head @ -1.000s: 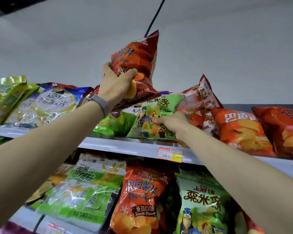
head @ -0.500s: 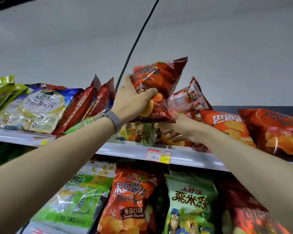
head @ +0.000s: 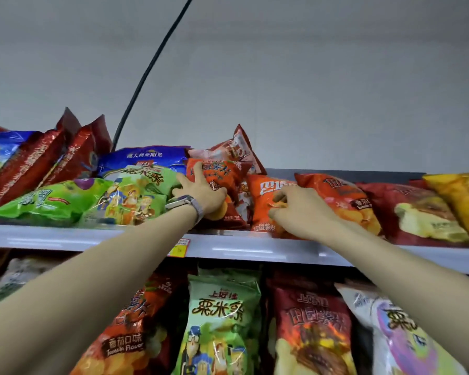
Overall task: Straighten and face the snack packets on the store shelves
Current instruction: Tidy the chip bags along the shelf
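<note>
The left hand point(head: 201, 193), which had held the glossy red-orange crisp packet point(head: 217, 182) aloft, had brought it down and lay spread flat on it at the white shelf's front edge point(head: 241, 250). The right hand's point(head: 298, 212) curled fingers pinched the neighbouring bright orange packet point(head: 266, 193).

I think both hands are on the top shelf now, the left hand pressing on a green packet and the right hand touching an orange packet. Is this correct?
Not quite. The head view shows the left hand spread on a dark red-orange chip packet, not a green one; the green packet lies just to its left. The rest holds: both hands are at the top shelf, and the right hand touches an orange packet.
</note>
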Demonstrator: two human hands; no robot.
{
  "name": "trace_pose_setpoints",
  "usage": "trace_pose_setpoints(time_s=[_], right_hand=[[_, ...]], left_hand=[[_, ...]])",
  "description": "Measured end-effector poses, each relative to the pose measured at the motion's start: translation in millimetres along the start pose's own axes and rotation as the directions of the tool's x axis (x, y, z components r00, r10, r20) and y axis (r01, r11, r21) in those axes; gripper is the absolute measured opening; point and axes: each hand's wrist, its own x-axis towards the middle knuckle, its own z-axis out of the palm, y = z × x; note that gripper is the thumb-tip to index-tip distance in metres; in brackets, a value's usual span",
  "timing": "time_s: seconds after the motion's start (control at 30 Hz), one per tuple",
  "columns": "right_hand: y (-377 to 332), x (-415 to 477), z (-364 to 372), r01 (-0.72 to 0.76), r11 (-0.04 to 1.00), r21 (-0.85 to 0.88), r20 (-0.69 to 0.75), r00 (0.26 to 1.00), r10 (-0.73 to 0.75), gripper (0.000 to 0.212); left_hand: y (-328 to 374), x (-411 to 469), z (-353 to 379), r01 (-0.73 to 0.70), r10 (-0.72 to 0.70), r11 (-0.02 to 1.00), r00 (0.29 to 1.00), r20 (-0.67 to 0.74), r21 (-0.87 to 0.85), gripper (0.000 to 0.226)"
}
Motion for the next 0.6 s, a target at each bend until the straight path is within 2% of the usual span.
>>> trace_pose_setpoints(time_s=[0.3, 0.47, 0.6], right_hand=[[17, -9, 7, 0.096, 0.988, -0.121, 0.1, 0.991, -0.084, 0.039], [29, -8, -7, 0.138, 0.98, -0.141, 0.08, 0.989, -0.128, 0.035], [52, -2, -28, 0.089, 0.982, -0.168, 0.016, 0.996, -0.088, 0.048]], left_hand=[[-11, -9, 7, -0.012, 0.008, 0.991, 0.999, 0.032, 0.136, 0.096], [7, -27, -10, -0.244, 0.252, 0.876, 0.967, 0.036, 0.416, 0.075], [29, -42, -11, -0.372, 0.363, 0.789, 0.925, 0.117, 0.489, 0.069]])
